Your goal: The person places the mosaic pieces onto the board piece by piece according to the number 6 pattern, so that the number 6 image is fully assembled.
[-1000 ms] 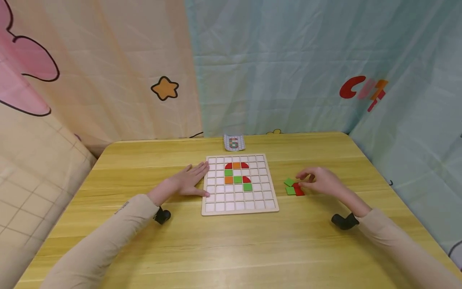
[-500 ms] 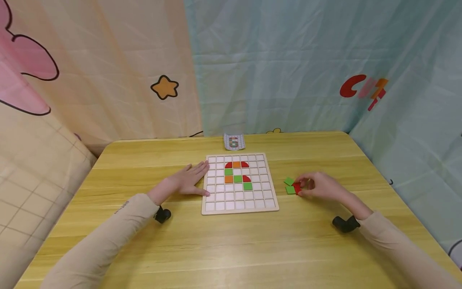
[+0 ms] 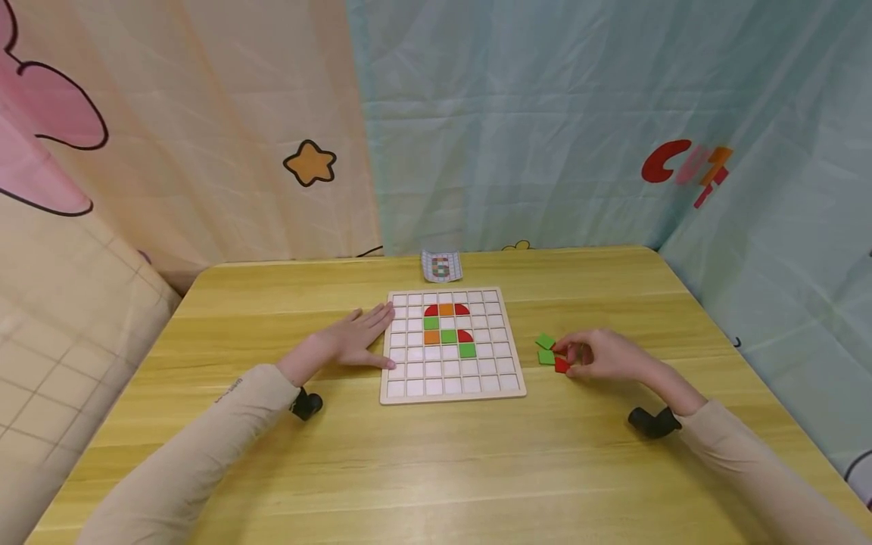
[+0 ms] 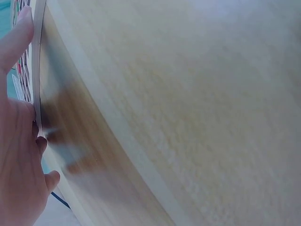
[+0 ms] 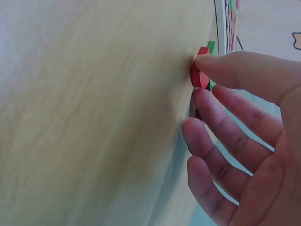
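Observation:
My left hand (image 3: 359, 338) lies with fingers spread on the left edge of a wooden grid board (image 3: 521, 378); thumb and fingertips rest on its rim. Red, orange and green tiles sit in several of the board's squares. To the right of the board, my right hand (image 3: 602, 356) pinches a red tile (image 5: 200, 75) with curved edge between thumb and fingers, low at the table. Beside it lie two green square tiles, the farther green tile (image 3: 545, 341) turned at an angle and the nearer green tile (image 3: 546, 357). Another red piece is mostly hidden behind the fingers.
A small pattern card (image 3: 441, 267) with a printed grid stands behind the board, near the table's back edge. The wooden table (image 3: 436, 462) reaches to patterned curtains (image 3: 545, 136) at the back and sides. A black wrist camera (image 3: 654, 422) hangs under the right wrist.
My right hand has come down a little toward the table and its thumb and fingers have closed in on a red tile, which has shifted slightly nearer. The left hand stays put.

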`<state>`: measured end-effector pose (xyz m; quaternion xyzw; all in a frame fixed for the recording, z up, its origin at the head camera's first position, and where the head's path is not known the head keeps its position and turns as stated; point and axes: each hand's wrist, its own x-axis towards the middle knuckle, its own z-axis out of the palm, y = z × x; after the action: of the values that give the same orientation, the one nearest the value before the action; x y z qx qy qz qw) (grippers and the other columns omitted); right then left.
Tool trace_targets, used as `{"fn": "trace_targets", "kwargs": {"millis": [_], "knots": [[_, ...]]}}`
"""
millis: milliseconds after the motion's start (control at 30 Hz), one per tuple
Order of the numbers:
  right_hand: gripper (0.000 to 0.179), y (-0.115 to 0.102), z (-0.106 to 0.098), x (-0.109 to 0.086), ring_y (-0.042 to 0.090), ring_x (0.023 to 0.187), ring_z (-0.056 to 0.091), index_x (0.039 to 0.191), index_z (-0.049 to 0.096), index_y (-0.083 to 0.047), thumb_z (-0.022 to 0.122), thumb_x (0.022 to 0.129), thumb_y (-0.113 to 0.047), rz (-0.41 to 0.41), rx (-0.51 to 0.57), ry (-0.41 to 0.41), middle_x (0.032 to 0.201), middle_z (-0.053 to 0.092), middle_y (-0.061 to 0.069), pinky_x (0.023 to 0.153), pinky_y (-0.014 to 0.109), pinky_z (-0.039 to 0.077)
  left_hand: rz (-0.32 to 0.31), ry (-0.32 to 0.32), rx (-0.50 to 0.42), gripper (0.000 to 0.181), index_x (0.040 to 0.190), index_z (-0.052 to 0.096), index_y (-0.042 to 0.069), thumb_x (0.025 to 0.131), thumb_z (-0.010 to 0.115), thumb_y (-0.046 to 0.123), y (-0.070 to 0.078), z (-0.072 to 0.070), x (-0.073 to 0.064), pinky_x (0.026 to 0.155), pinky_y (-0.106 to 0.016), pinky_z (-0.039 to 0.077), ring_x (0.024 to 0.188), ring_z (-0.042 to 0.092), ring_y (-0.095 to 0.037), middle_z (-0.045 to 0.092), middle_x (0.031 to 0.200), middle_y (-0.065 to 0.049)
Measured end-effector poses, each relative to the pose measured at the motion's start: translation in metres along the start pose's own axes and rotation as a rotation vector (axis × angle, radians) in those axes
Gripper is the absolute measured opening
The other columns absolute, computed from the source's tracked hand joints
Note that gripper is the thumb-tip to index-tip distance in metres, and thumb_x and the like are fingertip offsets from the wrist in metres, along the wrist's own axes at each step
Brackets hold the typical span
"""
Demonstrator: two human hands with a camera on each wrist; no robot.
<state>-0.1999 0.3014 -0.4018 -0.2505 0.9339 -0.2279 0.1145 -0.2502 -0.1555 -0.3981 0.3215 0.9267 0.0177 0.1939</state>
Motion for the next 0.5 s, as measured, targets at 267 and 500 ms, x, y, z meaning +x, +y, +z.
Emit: {"fn": "trace_targets", "kwargs": {"millis": [267, 500], "knots": [[0.033, -0.0028, -0.0021, -0.0016, 0.003, 0.067, 0.052, 0.111, 0.068, -0.009, 0.076, 0.079, -0.013, -0.063, 0.057, -0.076, 0.086, 0.064, -0.005, 0.059, 0.02, 0.046, 0.008, 0.0, 0.004, 0.104, 0.154, 0.001, 0.004, 0.088, 0.048, 0.069, -0.0004, -0.0014, 0.0007, 0.12, -0.055, 0.005, 0.15, -0.002, -0.031, -0.007, 0.162, -0.013], [0.026, -0.0037, -0.0008, 0.0005, 0.002, 0.069, 0.051, 0.107, 0.07, -0.013, 0.075, 0.082, -0.013, -0.121, 0.048, -0.116, 0.087, 0.064, -0.007, 0.06, 0.019, 0.046, 0.006, 0.004, 0.005, 0.105, 0.154, 0.001, 0.004, 0.087, 0.047, 0.07, -0.0022, 0.0003, 0.001, 0.12, -0.056, 0.004, 0.15, -0.002, -0.03, -0.007, 0.163, -0.012]]}}
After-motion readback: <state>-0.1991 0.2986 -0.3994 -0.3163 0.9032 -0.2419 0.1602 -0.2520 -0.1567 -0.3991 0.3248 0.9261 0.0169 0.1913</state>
